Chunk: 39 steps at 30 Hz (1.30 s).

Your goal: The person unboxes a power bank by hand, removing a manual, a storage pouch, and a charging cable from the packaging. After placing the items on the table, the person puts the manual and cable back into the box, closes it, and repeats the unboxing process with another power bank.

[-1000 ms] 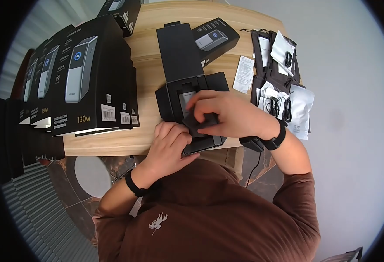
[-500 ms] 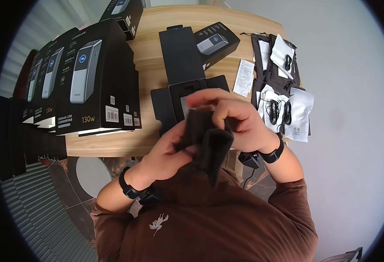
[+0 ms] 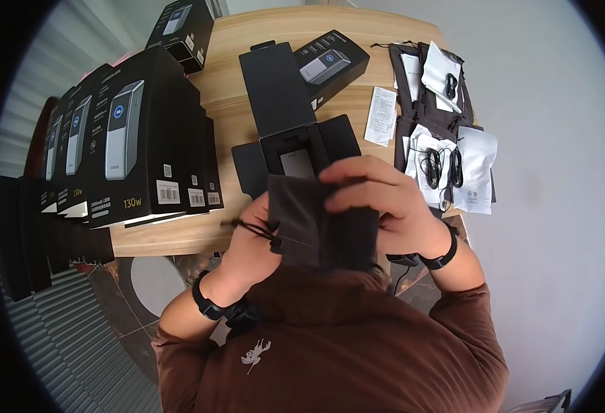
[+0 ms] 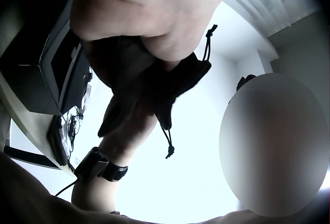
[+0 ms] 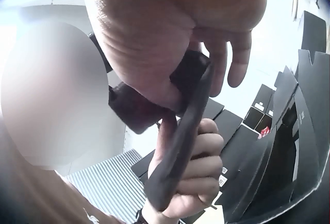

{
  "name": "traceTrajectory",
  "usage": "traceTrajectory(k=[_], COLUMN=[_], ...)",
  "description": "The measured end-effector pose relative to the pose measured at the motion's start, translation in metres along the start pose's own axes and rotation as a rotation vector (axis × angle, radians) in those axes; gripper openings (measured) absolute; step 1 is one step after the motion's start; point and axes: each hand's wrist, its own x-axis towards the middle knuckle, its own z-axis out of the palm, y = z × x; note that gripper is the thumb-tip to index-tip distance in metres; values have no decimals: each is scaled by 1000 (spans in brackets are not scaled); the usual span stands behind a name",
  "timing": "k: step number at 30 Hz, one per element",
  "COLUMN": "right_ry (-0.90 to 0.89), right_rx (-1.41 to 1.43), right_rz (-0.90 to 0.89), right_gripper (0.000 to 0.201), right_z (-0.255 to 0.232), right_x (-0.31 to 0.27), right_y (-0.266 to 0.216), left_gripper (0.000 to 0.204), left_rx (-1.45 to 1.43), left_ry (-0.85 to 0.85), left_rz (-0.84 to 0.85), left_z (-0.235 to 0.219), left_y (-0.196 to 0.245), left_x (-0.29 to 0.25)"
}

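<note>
Both hands hold a dark grey drawstring pouch (image 3: 299,224) up in front of the person's chest, over the table's near edge. The left hand (image 3: 247,251) grips its left side, where a black cord with a toggle sticks out. On the right side, the right hand (image 3: 395,206) pinches the cloth, thumb behind it and fingers across the front. The right wrist view shows the pouch (image 5: 180,157) edge-on, with the left hand's curled fingers (image 5: 201,167) beyond it. Just behind the pouch stands an opened black box (image 3: 278,89), flaps spread, a silver-grey power bank (image 3: 297,164) inside.
Closed black power bank boxes (image 3: 172,131) stand in a row at the left; another box (image 3: 182,31) is farther back. One box (image 3: 337,65) lies behind the opened one. To the right are a printed leaflet (image 3: 381,113), dark pouches, a white packet (image 3: 474,172) and black cables (image 3: 431,168).
The dark pouch has come up out of the opened box area toward the chest. It was folded and blurred half a second ago; now it is spread flatter between both hands, cord showing.
</note>
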Motion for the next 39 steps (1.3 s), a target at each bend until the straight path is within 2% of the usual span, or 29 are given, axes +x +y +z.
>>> traceTrajectory(k=[1, 2, 3, 5, 6, 9, 10, 13, 14, 17, 18, 21, 22, 25, 27, 28, 30, 32, 33, 34, 36, 39], right_ry=[-49, 54, 196, 340, 300, 463, 496, 188, 172, 127, 128, 171, 138, 118, 88, 61, 15, 20, 24, 15, 20, -8], right_rx=[25, 82, 303, 412, 406, 627, 640, 309, 249, -96, -182, -391, -395, -210, -178, -156, -60, 72, 139, 308, 549, 815], right_rz=[-15, 39, 246, 623, 655, 623, 594, 637, 661, 444, 433, 138, 135, 365, 390, 432, 513, 680, 764, 725, 753, 761], right_gripper=[36, 22, 14, 8, 18, 36, 48, 47, 38, 26, 21, 23, 24, 17, 16, 16, 15, 15, 15, 14, 24, 40], right_z=[-5, -10, -11, -15, -15, -8, -11, -28, -24, -19, -19, -19, -23, -38, -49, -54, -60, -64, -66, -67, -63, -66], right_x=[-1, -2, -7, -9, -11, -14, -17, -26, -27, -19, -18, -20, -23, -25, -31, -33, -33, -34, -36, -40, -32, -49], right_y=[1, 2, -2, 7, 18, 23, 29, 27, 26, 19, 17, 30, 34, 27, 33, 33, 27, 19, 16, 17, 3, 8], left_gripper=[40, 41, 43, 46, 49, 58, 61, 68, 70, 70, 69, 68, 68, 56, 49, 39, 38, 32, 31, 29, 27, 23], left_rx=[76, 151, 169, 205, 253, 347, 346, 338, 335, 402, 421, 462, 468, 396, 310, 314, 439, 557, 596, 635, 696, 757], left_ry=[-62, -125, -119, -107, -92, -69, -83, -105, -112, -117, -121, -118, -110, -4, 69, 150, 228, 315, 315, 316, 287, 221], left_rz=[1, 2, -24, -75, -84, -102, -104, -148, -170, -146, -144, -159, -168, -169, -176, -105, -17, 71, 95, 121, 157, 188], left_z=[1, 2, 1, 2, 3, 4, 3, -4, -5, -4, -4, -5, -6, -6, -12, -11, -9, -6, -3, 2, 5, 6], left_y=[9, 14, 15, 15, 17, 22, 21, 19, 19, 18, 18, 17, 18, 15, 13, 11, 12, 13, 15, 19, 23, 26], left_x=[2, 2, 2, 1, 1, -1, -2, -4, -3, -3, -3, -4, -5, -8, -8, -6, -3, -2, -2, -2, -1, 1])
